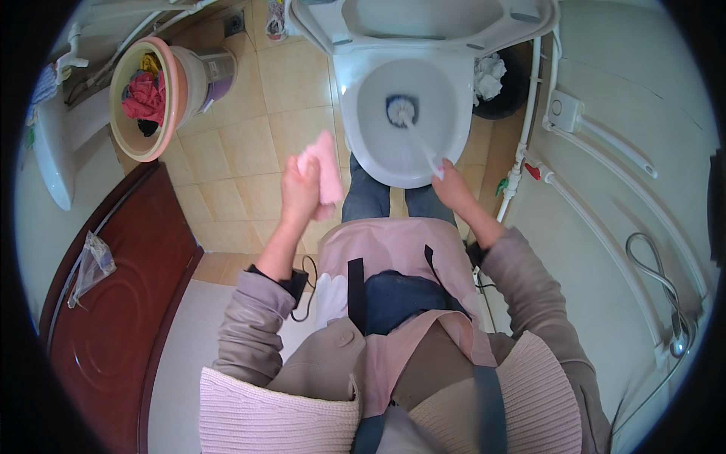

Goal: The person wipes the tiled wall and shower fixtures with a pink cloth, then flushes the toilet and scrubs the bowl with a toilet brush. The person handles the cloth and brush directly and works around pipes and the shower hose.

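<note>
My right hand [452, 186] is closed round the handle of a white toilet brush [423, 144]. The brush slants down into the toilet bowl [368, 140], and its bristled head rests at the drain. To the left of the bowl, my left hand [301, 188] is closed on a pink cloth [327, 175], held in the air above the tiled floor. The toilet's lid and seat [420, 19] are raised at the far side.
A pink-rimmed bucket [178, 91] with clothes stands far left, near a washbasin [54, 147]. A brown door [106, 333] is at left. Right of the toilet are a black bin [508, 98] with white paper, wall pipes [524, 136] and a shower hose [658, 272].
</note>
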The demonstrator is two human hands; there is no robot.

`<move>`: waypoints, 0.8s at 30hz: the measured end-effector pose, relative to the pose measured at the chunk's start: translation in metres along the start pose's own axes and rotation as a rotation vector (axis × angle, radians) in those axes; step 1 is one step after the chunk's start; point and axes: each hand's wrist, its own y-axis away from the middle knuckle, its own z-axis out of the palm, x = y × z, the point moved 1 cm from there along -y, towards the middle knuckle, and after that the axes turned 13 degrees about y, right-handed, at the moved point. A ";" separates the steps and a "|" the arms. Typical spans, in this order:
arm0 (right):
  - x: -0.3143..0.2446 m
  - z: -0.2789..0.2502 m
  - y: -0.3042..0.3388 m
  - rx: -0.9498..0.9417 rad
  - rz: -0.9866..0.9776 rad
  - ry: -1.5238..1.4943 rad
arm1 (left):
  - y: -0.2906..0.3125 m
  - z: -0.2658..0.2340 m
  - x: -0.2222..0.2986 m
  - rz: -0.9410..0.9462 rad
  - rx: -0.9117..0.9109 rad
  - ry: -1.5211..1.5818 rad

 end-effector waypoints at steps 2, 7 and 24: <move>0.001 0.026 -0.044 -0.049 -0.025 0.092 | 0.014 0.007 -0.035 -0.065 -0.047 -0.009; 0.002 0.072 -0.139 -0.477 0.284 -0.206 | 0.020 0.023 -0.079 -0.220 -0.142 0.015; -0.060 -0.060 0.009 -0.256 0.334 -1.089 | 0.027 0.047 -0.032 -0.220 -0.256 -0.062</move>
